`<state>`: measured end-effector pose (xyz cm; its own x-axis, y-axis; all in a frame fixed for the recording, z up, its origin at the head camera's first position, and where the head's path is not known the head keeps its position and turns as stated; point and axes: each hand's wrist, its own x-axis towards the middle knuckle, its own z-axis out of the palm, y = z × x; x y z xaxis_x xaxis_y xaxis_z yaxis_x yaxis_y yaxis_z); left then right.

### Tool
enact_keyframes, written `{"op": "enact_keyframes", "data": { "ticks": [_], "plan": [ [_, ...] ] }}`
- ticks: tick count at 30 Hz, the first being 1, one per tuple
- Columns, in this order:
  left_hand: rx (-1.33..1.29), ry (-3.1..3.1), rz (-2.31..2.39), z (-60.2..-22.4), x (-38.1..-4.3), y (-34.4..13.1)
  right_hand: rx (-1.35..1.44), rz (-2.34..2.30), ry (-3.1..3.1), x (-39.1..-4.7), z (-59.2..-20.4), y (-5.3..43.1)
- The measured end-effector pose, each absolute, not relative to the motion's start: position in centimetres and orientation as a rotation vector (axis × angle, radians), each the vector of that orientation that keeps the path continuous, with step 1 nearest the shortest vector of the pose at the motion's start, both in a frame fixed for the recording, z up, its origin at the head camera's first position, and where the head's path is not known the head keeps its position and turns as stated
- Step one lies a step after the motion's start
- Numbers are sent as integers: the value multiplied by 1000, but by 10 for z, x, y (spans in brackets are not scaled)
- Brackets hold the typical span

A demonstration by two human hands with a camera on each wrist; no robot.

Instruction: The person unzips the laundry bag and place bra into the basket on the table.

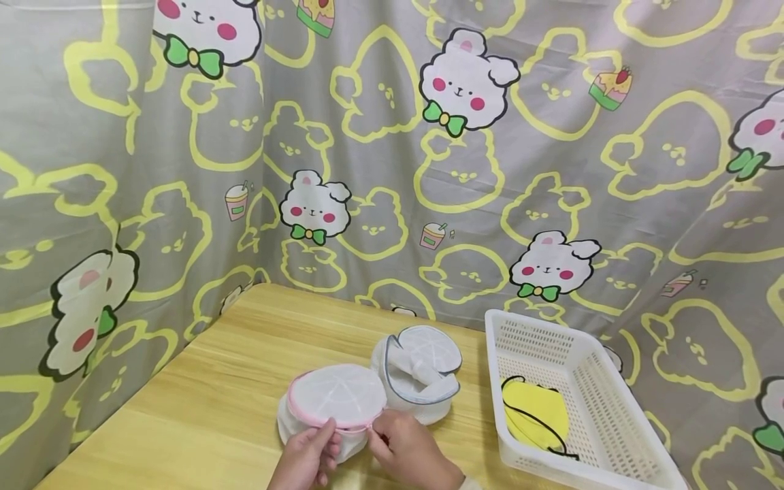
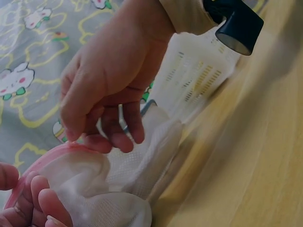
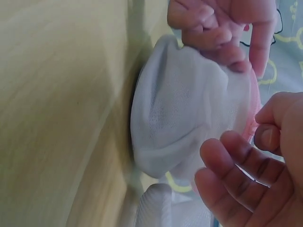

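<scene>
A white mesh laundry bag [image 1: 337,395] with a pink zipper around its lid stands on the table. My left hand [image 1: 306,454] pinches the bag's front rim beside the zipper, thumb on top. At the right end of the pink zipper [image 2: 66,147], my right hand [image 1: 409,446] pinches the edge between thumb and forefinger, its other fingers loosely bent; the zipper pull is mostly hidden there. Just behind stands a second mesh laundry bag [image 1: 416,405] with a blue-grey zipper, its lid partly raised and white mesh folds showing inside.
A white perforated plastic basket [image 1: 499,408] stands on the right of the wooden table [image 1: 245,361]. In it lies a yellow pouch [image 1: 539,415] with a black cord. Patterned grey cloth [image 1: 380,170] hangs behind the table and along both sides.
</scene>
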<state>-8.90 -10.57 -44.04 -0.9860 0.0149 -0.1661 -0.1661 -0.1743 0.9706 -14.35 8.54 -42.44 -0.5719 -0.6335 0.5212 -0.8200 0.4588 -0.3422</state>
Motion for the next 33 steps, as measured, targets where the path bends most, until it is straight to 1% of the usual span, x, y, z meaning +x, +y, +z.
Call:
{"op": "enact_keyframes", "data": {
  "ticks": [11,22,33],
  "plan": [
    [-129,1951,2287,-443,-89,-105,1199,823,-2439,-141,-418,89],
    [-120,1913,2308,-440,-88,-108,1078,835,-2435,-157,-430,103],
    [-109,1897,2313,-441,-89,-100,1022,918,-2460,-158,-431,103]
  ]
}}
